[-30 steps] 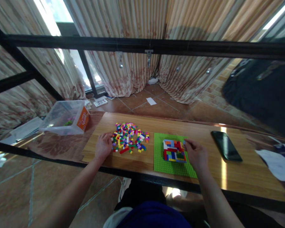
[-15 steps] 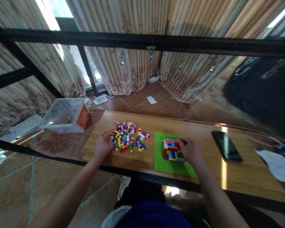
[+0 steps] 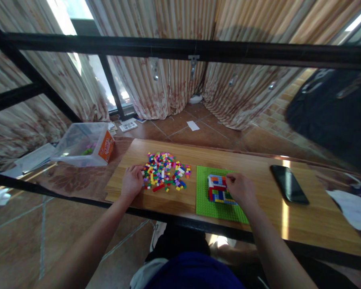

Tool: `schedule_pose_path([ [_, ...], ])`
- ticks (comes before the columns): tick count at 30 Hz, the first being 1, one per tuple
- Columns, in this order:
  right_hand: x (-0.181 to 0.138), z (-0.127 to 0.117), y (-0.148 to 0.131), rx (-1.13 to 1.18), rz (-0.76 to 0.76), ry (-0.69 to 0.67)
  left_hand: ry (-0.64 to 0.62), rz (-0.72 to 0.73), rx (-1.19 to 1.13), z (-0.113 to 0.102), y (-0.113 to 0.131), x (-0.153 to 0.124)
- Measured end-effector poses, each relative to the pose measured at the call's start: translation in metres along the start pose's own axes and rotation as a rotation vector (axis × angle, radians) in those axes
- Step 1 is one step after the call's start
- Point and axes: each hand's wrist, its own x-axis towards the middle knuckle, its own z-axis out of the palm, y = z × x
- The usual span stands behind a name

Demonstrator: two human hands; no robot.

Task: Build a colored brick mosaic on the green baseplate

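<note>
On a green studded baseplate (image 3: 202,204) sits a low, roughly rectangular build of toy bricks (image 3: 218,188), with red, blue, white, orange and yellow pieces. My right hand (image 3: 242,188) is over the build's right side, thumb and forefinger pinched at its far right corner. Whatever lies between those fingertips is too small to make out. Left of the baseplate spreads a pile of loose toy bricks (image 3: 164,170) in many colours. At the pile's left edge rests my left hand (image 3: 132,180), its fingers curled together against the bricks; what they hold, if anything, is hidden.
A black phone (image 3: 289,184) lies on the wooden tabletop (image 3: 168,205) to the right. Beyond the table's left end stands a clear plastic box (image 3: 84,150) with an orange label. White paper (image 3: 351,208) is at the far right. A dark bar (image 3: 180,48) crosses above.
The whole view has shifted very slightly. Both hands keep nearly the same places, the right at the build's corner and the left beside the pile.
</note>
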Motion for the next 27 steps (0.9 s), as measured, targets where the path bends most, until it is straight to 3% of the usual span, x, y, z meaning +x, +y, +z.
schedule_pose_path([
  [7, 0.003, 0.003, 0.015, 0.148, -0.001, 0.008, -0.002, 0.005, -0.006, -0.001, 0.001, 0.000],
  [11, 0.008, 0.006, 0.022, 0.243, 0.074, 0.022, -0.002, -0.008, -0.006, -0.002, 0.003, 0.000],
  [27, 0.008, 0.016, 0.024, 0.356, 0.076, 0.021, -0.007, -0.014, -0.001, -0.002, 0.004, 0.000],
])
